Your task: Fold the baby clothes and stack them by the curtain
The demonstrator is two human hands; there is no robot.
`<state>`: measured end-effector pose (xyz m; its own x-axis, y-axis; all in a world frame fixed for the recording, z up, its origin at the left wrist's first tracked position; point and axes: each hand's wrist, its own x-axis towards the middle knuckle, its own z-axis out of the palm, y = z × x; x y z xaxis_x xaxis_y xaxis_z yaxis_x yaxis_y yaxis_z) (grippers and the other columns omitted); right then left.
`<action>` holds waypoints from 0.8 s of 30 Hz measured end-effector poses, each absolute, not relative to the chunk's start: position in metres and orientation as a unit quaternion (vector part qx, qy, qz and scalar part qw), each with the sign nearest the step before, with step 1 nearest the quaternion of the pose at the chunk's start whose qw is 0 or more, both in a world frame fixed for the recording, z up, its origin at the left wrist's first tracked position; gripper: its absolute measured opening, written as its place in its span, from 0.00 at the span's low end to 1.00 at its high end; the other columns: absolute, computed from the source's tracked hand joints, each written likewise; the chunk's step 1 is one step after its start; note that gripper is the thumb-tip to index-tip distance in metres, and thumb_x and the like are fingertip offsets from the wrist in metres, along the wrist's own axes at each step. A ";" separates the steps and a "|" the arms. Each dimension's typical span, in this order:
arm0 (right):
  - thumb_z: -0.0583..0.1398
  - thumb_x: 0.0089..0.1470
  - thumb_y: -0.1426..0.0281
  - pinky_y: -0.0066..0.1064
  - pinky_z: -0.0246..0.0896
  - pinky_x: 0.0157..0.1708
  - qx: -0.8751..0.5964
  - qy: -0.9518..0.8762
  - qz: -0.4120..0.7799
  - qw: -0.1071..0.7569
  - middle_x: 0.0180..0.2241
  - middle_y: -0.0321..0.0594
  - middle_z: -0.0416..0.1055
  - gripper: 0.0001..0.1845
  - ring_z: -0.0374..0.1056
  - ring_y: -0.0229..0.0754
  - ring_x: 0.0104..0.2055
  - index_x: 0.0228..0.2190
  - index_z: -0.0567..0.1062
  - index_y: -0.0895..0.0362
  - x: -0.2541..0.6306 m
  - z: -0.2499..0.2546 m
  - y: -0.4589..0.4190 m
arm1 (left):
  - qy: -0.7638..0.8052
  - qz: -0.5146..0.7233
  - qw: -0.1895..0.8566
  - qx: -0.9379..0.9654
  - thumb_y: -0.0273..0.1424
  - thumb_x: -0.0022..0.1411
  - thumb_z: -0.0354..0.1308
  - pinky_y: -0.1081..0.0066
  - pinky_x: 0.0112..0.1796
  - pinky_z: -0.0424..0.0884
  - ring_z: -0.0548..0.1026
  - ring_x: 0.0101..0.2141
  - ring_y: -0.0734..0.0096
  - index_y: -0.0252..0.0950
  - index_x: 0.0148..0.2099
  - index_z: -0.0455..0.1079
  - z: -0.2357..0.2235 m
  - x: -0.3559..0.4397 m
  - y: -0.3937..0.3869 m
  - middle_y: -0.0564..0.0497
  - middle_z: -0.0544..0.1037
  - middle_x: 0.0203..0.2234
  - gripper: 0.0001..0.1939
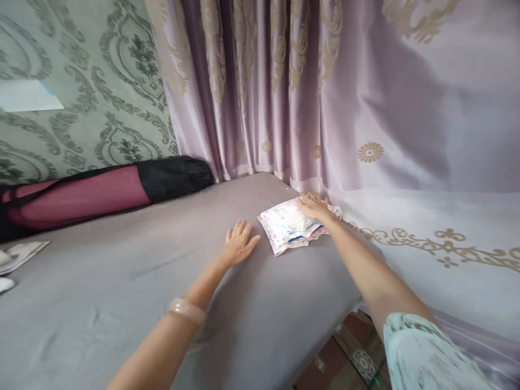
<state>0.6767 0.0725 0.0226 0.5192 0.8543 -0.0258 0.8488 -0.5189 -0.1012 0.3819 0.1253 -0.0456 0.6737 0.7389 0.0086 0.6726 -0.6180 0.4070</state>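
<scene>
A small stack of folded white printed cloths lies near the far corner of a bed covered with a grey-mauve sheet. My right hand rests flat on top of the stack, fingers stretched out. Just left of the stack, my left hand lies palm down on the sheet with its fingers spread; a pale bangle sits on that wrist. Neither hand grips anything.
A pale purple curtain with gold patterns hangs behind and drapes along the bed's right side. A maroon and black roll bag lies at the back left by the wallpapered wall. Papers sit at the left edge. Patterned floor shows below the bed's corner.
</scene>
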 end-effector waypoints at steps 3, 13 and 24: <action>0.37 0.62 0.48 0.62 0.28 0.63 -0.851 -0.520 0.037 0.062 0.69 0.44 0.45 0.36 0.35 0.61 0.70 0.65 0.55 0.50 0.646 0.018 0.073 | 0.439 0.055 0.125 0.888 0.47 0.69 0.36 0.48 0.63 0.44 0.45 0.68 0.55 0.35 0.69 0.50 -0.062 0.330 0.136 0.40 0.51 0.68 0.33; 0.40 0.61 0.45 0.66 0.28 0.60 -0.853 -0.516 0.028 0.072 0.68 0.44 0.44 0.37 0.32 0.64 0.69 0.64 0.57 0.49 0.614 0.000 0.068 | 0.532 0.012 0.005 0.847 0.45 0.68 0.34 0.50 0.62 0.51 0.52 0.66 0.52 0.33 0.68 0.54 -0.078 0.209 0.155 0.40 0.55 0.66 0.34; 0.44 0.64 0.54 0.62 0.29 0.62 -0.854 -0.507 0.004 0.120 0.67 0.55 0.46 0.34 0.37 0.57 0.69 0.63 0.58 0.60 0.581 0.023 0.074 | 0.548 0.012 -0.004 0.836 0.44 0.69 0.33 0.50 0.61 0.50 0.52 0.66 0.53 0.35 0.68 0.54 -0.068 0.194 0.142 0.43 0.56 0.66 0.33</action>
